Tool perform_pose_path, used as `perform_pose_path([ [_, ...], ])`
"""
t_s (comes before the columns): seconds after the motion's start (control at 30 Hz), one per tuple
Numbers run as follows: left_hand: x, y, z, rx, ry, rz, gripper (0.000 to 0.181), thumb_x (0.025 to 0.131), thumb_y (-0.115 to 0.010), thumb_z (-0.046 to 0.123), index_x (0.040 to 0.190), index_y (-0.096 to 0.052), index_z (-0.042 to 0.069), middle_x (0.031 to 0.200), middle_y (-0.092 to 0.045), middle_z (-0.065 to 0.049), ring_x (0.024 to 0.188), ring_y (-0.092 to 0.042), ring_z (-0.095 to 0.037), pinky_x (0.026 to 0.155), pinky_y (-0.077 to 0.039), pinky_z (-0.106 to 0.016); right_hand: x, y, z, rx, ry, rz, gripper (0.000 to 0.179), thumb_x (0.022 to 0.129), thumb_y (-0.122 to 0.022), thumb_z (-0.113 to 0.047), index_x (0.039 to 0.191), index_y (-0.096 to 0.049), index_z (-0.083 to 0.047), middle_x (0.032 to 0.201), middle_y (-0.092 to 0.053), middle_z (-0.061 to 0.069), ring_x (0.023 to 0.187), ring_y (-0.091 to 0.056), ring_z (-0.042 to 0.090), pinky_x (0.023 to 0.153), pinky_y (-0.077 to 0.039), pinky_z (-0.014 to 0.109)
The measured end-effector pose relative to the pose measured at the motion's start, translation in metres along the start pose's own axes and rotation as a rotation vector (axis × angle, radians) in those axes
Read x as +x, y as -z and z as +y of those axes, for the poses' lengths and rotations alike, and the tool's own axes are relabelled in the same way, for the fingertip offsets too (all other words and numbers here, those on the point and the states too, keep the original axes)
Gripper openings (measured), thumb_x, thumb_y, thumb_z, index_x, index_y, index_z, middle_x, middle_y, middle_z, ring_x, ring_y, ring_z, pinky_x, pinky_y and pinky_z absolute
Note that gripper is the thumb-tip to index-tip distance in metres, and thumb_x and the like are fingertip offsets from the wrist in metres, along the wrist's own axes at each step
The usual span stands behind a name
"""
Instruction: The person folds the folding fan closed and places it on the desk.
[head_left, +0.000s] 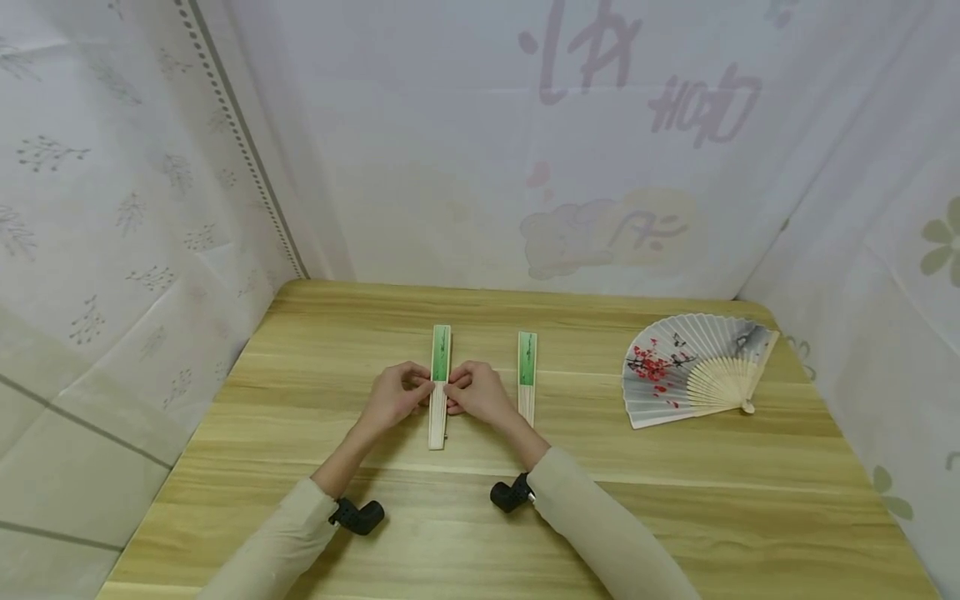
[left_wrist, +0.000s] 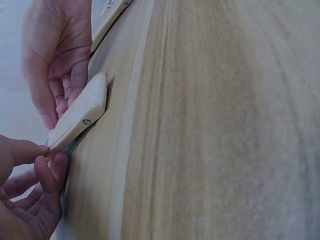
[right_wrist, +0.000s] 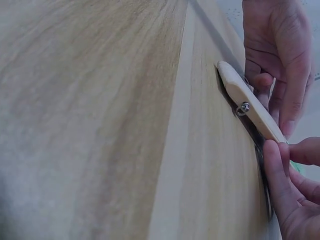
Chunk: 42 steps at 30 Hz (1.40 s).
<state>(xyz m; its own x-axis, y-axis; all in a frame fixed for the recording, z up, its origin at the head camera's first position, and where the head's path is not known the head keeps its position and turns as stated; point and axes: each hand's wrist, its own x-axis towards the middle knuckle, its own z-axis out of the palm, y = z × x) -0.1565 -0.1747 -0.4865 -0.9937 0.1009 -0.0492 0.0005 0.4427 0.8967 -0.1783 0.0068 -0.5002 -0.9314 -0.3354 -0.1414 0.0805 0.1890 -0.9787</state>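
Note:
A folded hand fan (head_left: pixel 437 425), green at its far half and pale wood at its near half, is in front of me over the table. My left hand (head_left: pixel 395 396) pinches its left edge near the middle. From the other side my right hand (head_left: pixel 483 395) pinches the right edge at about the same height. In the left wrist view the fan's rounded end with a metal rivet (left_wrist: pixel 86 122) points away from the fingers. The right wrist view shows the fan's pale side (right_wrist: pixel 245 102) tilted close over the wood, with a metal ring at the rivet.
Right of my hands lies a second folded green fan (head_left: pixel 527 367), its near end partly behind my right forearm. An open fan (head_left: pixel 660 375) with red blossoms lies at the table's right. Patterned curtains (head_left: pixel 420 167) stand around the wooden table (head_left: pixel 600 517).

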Motion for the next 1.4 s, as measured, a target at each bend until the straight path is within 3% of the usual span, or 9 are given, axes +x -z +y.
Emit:
perform_pose_path([
  [0.2, -0.001, 0.003, 0.0, 0.041, -0.005, 0.006, 0.019, 0.095, -0.07, 0.003, 0.111, -0.067, -0.008, 0.091, -0.071, -0.014, 0.07, -0.068, -0.023, 0.056, -0.056, -0.031, 0.0, -0.002, -0.004, -0.02, 0.003, -0.02, 0.01, 0.094, -0.067, 0.007, 0.102, -0.063, 0.009, 0.082, -0.068, 0.013, 0.065, -0.07, 0.021, 0.06, -0.06, 0.031],
  [0.43, -0.002, 0.006, -0.001, 0.11, -0.018, 0.046, 0.016, 0.093, -0.071, 0.004, 0.106, -0.068, -0.006, 0.088, -0.071, -0.013, 0.067, -0.068, -0.022, 0.054, -0.055, -0.028, -0.002, 0.006, -0.002, 0.047, 0.004, -0.048, 0.012, 0.095, -0.067, 0.006, 0.106, -0.064, 0.012, 0.086, -0.069, 0.016, 0.069, -0.071, 0.024, 0.063, -0.06, 0.033],
  [0.63, 0.0, 0.007, 0.003, 0.101, -0.057, 0.06, 0.016, 0.094, -0.071, 0.006, 0.106, -0.069, -0.006, 0.092, -0.07, -0.016, 0.073, -0.07, -0.027, 0.056, -0.057, -0.031, -0.009, 0.035, -0.003, 0.111, 0.004, -0.054, 0.022, 0.098, -0.066, 0.0, 0.115, -0.063, 0.014, 0.095, -0.068, 0.026, 0.076, -0.072, 0.026, 0.069, -0.061, 0.036],
  [0.8, 0.003, 0.004, 0.012, 0.111, -0.105, 0.022, 0.018, 0.095, -0.071, 0.008, 0.107, -0.069, -0.005, 0.095, -0.07, -0.016, 0.078, -0.072, -0.028, 0.059, -0.057, -0.03, -0.018, 0.066, -0.008, 0.149, -0.001, -0.024, 0.03, 0.1, -0.065, -0.006, 0.123, -0.061, 0.014, 0.109, -0.063, 0.032, 0.084, -0.072, 0.029, 0.077, -0.06, 0.04],
  [0.93, 0.007, -0.004, 0.019, 0.08, -0.127, -0.017, 0.019, 0.096, -0.07, 0.008, 0.108, -0.068, -0.006, 0.095, -0.07, -0.016, 0.074, -0.072, -0.028, 0.06, -0.058, -0.031, -0.025, 0.089, -0.01, 0.164, 0.034, 0.008, 0.033, 0.101, -0.064, -0.006, 0.127, -0.058, 0.015, 0.115, -0.059, 0.036, 0.086, -0.07, 0.029, 0.08, -0.059, 0.043],
  [1.2, 0.018, -0.03, 0.043, 0.074, -0.153, -0.062, 0.018, 0.096, -0.07, 0.013, 0.108, -0.07, -0.001, 0.097, -0.071, -0.012, 0.073, -0.072, -0.03, 0.06, -0.056, -0.032, -0.042, 0.136, -0.008, 0.169, 0.085, 0.087, 0.038, 0.103, -0.063, -0.011, 0.128, -0.056, 0.017, 0.11, -0.06, 0.036, 0.085, -0.07, 0.03, 0.079, -0.059, 0.041],
  [1.4, 0.023, -0.053, 0.065, 0.088, -0.186, -0.08, 0.016, 0.096, -0.072, 0.016, 0.106, -0.071, 0.003, 0.096, -0.071, -0.01, 0.077, -0.071, -0.022, 0.068, -0.057, -0.036, -0.059, 0.172, -0.01, 0.18, 0.109, 0.152, 0.039, 0.103, -0.063, -0.015, 0.127, -0.057, 0.015, 0.112, -0.058, 0.039, 0.09, -0.07, 0.038, 0.079, -0.059, 0.041],
])
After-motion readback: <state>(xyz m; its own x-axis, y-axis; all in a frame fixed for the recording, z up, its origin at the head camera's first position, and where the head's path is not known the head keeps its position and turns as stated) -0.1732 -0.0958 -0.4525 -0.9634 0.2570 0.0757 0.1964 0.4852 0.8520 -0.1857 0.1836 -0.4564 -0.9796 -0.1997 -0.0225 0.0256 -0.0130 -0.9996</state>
